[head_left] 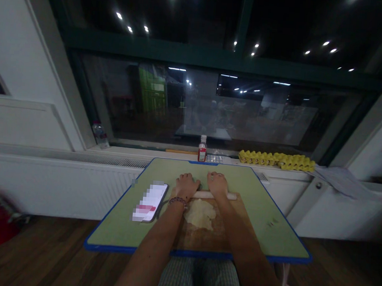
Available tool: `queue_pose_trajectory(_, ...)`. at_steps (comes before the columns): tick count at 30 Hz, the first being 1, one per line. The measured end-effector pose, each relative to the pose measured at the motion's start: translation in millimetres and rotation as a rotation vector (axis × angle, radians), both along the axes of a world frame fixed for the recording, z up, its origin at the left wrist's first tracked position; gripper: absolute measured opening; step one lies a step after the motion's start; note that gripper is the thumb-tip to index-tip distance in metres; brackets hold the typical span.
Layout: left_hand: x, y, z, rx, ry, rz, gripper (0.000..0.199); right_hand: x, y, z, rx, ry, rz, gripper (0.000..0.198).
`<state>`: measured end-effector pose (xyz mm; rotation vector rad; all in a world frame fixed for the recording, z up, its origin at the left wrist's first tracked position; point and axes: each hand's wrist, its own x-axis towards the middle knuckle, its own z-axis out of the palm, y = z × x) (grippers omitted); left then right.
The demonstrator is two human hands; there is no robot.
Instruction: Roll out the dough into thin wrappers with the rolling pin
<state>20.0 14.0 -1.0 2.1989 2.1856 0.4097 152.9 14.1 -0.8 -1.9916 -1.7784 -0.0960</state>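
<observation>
My left hand (187,186) reaches to the far edge of a wooden board (190,241), its fingers apart and bent down. Beside it, my right hand (217,184) rests with its fingers forward over the far side of a pale rolling pin (203,195). The pin lies crosswise under the heels of both hands; its left end is hidden. Neither hand seems wrapped round it. On the board, nearer to me, spreads a flat, uneven sheet of dough (201,214). Something small and dark green, partly hidden, is by my left thumb.
A phone (150,202) with a lit screen lies left of the board on the green, blue-edged table (116,231). On the windowsill stand a red-labelled bottle (202,149), yellow egg trays (275,160) and a clear bottle (100,134). A radiator (60,186) runs below the sill.
</observation>
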Motion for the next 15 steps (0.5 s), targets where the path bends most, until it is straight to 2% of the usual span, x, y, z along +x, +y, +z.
queue_pose_trajectory(3,-0.6,3.5,-0.5,0.004,-0.001,-0.001,0.046,0.6,3.6,-0.3,0.016,0.011,-0.003,0.046)
queue_pose_trajectory(15,-1.6,6.2,-2.5,0.019,-0.022,-0.032,0.046,2.2,7.6,1.0,-0.063,0.003,0.005,0.048)
